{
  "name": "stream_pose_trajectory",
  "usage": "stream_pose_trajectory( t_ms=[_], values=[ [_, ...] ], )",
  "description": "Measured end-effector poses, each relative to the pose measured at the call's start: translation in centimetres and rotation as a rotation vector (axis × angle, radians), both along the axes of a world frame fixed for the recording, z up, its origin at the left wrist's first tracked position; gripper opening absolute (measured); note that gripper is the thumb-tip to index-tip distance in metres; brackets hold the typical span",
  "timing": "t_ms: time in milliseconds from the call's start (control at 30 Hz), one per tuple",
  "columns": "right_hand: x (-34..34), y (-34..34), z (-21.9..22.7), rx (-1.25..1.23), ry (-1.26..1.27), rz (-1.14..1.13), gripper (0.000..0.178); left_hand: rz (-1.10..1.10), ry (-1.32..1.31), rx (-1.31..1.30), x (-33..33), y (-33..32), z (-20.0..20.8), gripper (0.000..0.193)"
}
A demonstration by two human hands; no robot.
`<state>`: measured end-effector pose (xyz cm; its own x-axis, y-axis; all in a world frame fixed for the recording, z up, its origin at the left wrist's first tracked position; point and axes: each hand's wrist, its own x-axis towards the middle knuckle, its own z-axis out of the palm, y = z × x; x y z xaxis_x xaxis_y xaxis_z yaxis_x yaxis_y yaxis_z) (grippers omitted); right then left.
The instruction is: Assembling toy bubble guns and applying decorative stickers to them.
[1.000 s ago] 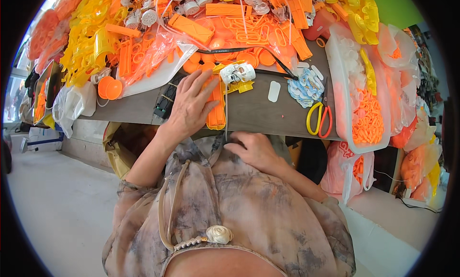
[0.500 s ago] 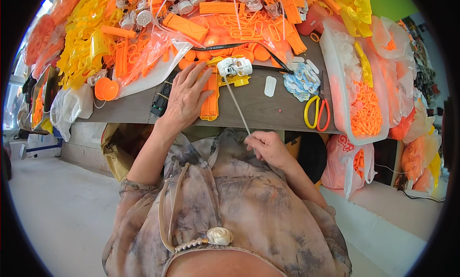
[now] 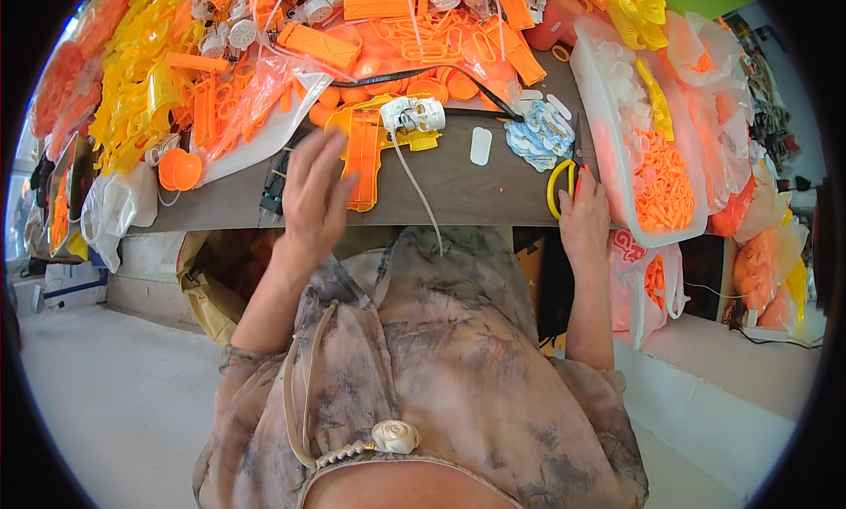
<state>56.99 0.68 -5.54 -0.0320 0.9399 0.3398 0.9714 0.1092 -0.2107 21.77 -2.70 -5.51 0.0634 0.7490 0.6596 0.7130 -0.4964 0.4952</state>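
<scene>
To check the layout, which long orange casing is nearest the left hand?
The long orange casing just right of the left hand, nearest the table's front edge; others lie farther back.

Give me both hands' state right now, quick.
Left hand: open, fingers spread beside the orange case, holding nothing visible.
Right hand: at the handles of the scissors; whether closed on them, cannot tell.

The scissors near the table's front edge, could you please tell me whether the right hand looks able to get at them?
Most likely yes: the right hand is right at the handles of the scissors, and nothing else appears to lie over them.
</scene>
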Motion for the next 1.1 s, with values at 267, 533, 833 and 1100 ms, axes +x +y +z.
stream_pose_trajectory(
  t_ms=[267,533,833,1100],
  values=[
    [1.8,1.1,-1.3,-0.21,0.312,-0.137,0.031,-0.457,-0.739,-1.116,4.9,-5.1,-4.9,0.027],
    [-2.0,-7.0,-1.4,-0.047,0.942,-0.053,0.045,-0.655,-1.586,-1.368,6.6,-4.0,-6.7,0.029],
    [-5.5,-9.6,-2.0,-0.967,0.932,0.498,0.067,-0.61,-1.544,-1.335,5.1,-5.1,-6.0,0.031],
    [-7.5,-9.2,-2.9,-1.036,0.858,0.513,0.053,-0.65,-1.559,-1.305,4.8,-5.3,-6.3,0.036]
  ],
)
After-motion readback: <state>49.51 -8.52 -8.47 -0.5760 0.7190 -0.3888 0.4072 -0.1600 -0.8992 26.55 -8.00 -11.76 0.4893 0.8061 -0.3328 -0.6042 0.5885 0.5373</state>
